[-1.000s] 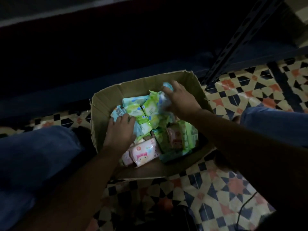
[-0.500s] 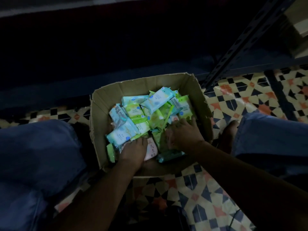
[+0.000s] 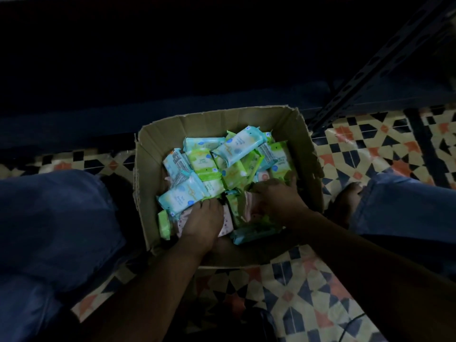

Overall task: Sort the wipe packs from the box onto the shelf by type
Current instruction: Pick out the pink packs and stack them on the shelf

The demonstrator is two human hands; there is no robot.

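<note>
Wipe packs [image 3: 229, 166] are lying jumbled in the cardboard box [image 3: 158, 144] on the tiled floor [image 3: 370, 154], just in front of the dark shelf [image 3: 172, 104]; both hands are digging into the near side, probably to pull one type free; the left hand [image 3: 201, 224] is pressing down on a pink pack [image 3: 228, 222], its grip too hidden to tell; the right hand [image 3: 276, 201] is curling around another pinkish pack [image 3: 248, 204]; the packs are looking soft, glossy and pillow-shaped, in blue, green and pink; the box is looking creased, with ragged rims.
</note>
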